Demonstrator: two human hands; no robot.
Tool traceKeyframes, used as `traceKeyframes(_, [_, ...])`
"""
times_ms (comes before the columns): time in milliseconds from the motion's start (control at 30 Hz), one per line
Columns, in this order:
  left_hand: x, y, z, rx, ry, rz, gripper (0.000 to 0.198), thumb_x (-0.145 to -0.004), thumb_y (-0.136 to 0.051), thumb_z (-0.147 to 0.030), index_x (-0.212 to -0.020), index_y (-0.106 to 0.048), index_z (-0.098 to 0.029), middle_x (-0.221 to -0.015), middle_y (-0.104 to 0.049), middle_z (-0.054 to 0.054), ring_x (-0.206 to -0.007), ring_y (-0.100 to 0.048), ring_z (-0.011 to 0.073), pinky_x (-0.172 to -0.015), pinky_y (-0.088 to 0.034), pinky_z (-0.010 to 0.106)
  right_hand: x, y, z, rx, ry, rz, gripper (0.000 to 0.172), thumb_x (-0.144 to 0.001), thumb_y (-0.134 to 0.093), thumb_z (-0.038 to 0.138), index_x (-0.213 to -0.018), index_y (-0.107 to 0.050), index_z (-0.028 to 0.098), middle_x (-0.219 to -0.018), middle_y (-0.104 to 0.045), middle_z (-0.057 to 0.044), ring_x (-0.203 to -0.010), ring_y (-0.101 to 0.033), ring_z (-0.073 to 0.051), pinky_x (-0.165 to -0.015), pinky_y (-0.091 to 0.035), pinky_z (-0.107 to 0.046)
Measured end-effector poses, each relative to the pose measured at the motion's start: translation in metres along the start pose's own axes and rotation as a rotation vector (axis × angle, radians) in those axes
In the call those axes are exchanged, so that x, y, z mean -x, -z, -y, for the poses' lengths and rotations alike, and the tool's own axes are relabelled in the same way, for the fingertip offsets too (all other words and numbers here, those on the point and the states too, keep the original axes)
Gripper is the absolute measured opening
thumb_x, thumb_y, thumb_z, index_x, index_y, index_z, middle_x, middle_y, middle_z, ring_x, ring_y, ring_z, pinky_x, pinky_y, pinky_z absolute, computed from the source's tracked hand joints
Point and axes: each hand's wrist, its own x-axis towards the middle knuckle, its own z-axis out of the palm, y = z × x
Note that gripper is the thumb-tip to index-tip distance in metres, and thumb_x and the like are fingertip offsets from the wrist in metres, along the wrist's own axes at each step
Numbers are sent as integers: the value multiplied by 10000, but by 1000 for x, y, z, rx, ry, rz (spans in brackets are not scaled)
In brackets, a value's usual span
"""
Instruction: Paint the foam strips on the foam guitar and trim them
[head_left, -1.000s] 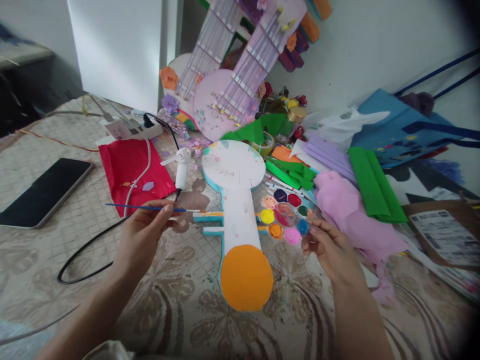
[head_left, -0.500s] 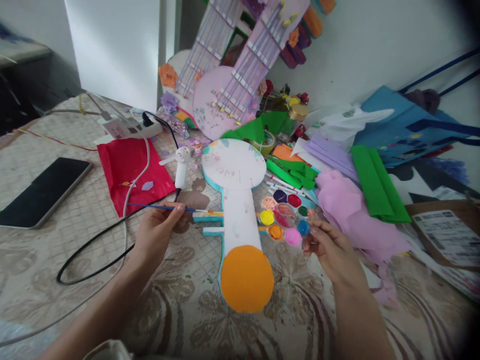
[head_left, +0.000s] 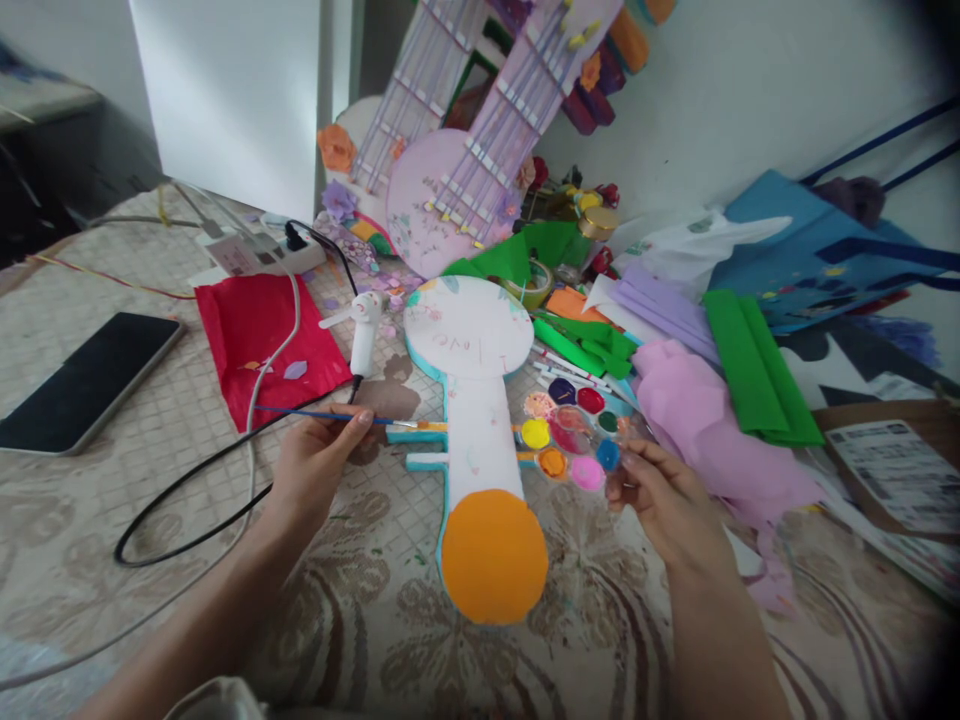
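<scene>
The guitar-shaped cutout [head_left: 477, 425] lies toward the desk's [head_left: 367, 625] near edge, disc [head_left: 495, 557] and three pegs [head_left: 528, 458] topped orange, lower-left peg [head_left: 426, 460] seemingly unpainted; the left hand [head_left: 315, 462] pinches a paintbrush [head_left: 285, 411], the right hand [head_left: 661, 500] grips a palette [head_left: 570, 430].

Left of centre, my left hand [head_left: 319, 462] pinches a brush [head_left: 300, 412], its tip at the upper left peg [head_left: 426, 437] of the cutout [head_left: 478, 430]. Right of centre, my right hand [head_left: 664, 490] grips the palette's [head_left: 570, 430] edge. A phone [head_left: 90, 380] lies far left, a bag [head_left: 795, 265] at upper right.
</scene>
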Motion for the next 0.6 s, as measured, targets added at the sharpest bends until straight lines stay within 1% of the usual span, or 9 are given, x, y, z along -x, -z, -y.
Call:
traceKeyframes(167, [1,4,-2,-15,-14,1,293,-629,-797,-394,-745,-662,-162,-634,-691,23,-535,-606,144,-539,-475,251,-1,0,0,-2,-6,0,219,-673,-759,330,-812,-636,213,-532,-601,34,-462,-567,-122,-401,-444,-211])
traceKeyframes(367, [4,10,-5,-71,-11,-26,278,-652,-780,-400,-761,-668,-170,-617,-696,18,-548,-634,166,-553,-501,268,0,0,2,-4,2,-3,212,-672,-757,316,-808,-634,211,-549,-601,36,-465,-569,-121,-398,-444,-214])
traceKeyframes(467, [4,18,-4,-85,-20,-40,261,-685,-764,-386,-781,-678,-159,-634,-692,24,-571,-639,160,-571,-505,260,0,0,2,12,11,4,197,-693,-741,318,-819,-633,213,-549,-597,38,-463,-566,-118,-400,-444,-214])
traceKeyframes(600, [4,33,-2,-109,-28,-96,242,-696,-765,-372,-804,-702,-165,-716,-701,28,-609,-631,135,-586,-504,229,0,1,2,29,15,19,190,-709,-729,321,-838,-642,212,-557,-602,33,-468,-568,-119,-407,-450,-218])
